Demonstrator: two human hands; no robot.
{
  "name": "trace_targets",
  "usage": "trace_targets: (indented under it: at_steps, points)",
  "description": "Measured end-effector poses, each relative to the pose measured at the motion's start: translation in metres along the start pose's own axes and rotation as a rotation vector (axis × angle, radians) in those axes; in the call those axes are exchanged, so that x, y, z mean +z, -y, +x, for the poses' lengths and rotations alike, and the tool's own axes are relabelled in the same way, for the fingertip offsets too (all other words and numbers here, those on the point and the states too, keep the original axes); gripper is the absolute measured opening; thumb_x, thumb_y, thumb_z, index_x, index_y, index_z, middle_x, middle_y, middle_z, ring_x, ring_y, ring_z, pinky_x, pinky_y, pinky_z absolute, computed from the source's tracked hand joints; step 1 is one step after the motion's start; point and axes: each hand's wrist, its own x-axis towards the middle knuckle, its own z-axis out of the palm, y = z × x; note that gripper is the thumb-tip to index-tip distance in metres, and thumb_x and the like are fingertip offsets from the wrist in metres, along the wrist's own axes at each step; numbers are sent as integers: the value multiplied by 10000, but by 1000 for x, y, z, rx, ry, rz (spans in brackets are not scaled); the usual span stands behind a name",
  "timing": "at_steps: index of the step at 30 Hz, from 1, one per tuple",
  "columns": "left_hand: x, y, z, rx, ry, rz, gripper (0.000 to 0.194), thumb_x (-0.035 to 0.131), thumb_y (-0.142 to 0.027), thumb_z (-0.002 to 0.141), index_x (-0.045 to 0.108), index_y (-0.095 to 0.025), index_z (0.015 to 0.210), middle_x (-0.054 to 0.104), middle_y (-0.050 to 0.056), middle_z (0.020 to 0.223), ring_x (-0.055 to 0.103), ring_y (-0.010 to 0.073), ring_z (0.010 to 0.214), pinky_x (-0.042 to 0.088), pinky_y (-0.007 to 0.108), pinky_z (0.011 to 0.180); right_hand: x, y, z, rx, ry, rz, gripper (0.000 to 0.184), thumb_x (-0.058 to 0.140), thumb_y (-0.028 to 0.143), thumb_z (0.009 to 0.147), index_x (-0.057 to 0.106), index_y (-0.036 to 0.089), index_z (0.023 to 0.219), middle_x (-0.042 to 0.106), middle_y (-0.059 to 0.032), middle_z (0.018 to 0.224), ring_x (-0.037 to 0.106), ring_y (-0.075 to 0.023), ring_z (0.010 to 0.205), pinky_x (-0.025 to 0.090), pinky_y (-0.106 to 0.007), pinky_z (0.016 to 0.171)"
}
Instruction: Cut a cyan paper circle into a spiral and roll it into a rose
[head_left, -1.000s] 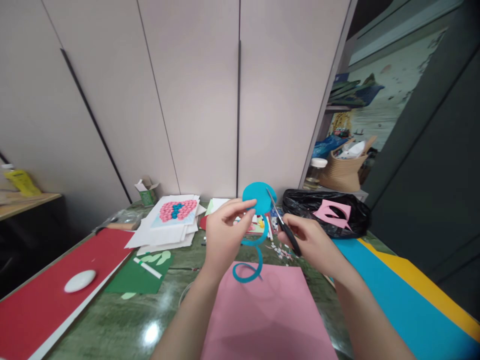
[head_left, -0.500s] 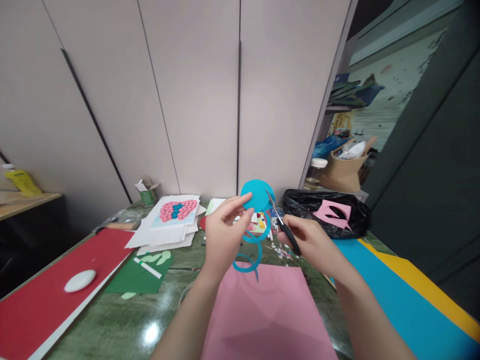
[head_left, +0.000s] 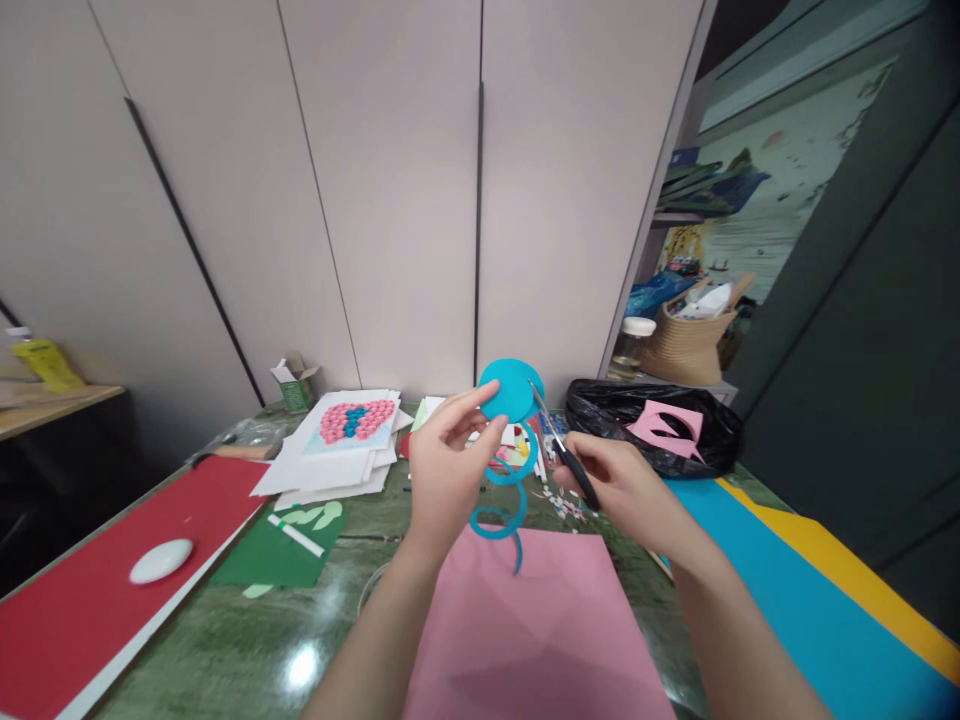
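Observation:
My left hand pinches a turquoise paper disc by its left edge, above the table. From the disc hangs a cut spiral strip, curling down over a pink sheet. My right hand grips black-handled scissors; their blades point up and left into the disc's right edge.
On the green marble table lie a red sheet with a white oval object, a green sheet, and a stack of white papers topped with a pink heart craft. A black bag sits behind, with blue and yellow sheets at right.
The disc has turned in my left hand while the scissors cut along its edge. The hanging spiral has grown longer and curled tighter, and its tail has swung right.

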Motion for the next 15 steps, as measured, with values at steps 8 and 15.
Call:
trace_targets:
  at_steps: [8, 15]
  points:
    - [0, 0, 0, 4, 7, -12, 303, 677, -218, 732, 701, -212, 1034, 680, 48, 953, 583, 85, 669, 557, 228, 632, 1, -1, -1, 5, 3, 27, 283, 485, 393, 864, 416, 192, 676, 370, 42, 627, 288, -99, 584, 242, -231, 509]
    - [-1, 2, 0, -13, 86, 19, 310, 679, -198, 723, 710, -212, 1031, 664, 50, 919, 557, 82, 648, 531, 217, 616, 0, -1, 0, 6, -9, 16, 303, 502, 403, 860, 385, 197, 672, 361, 53, 618, 313, -93, 572, 256, -231, 521]
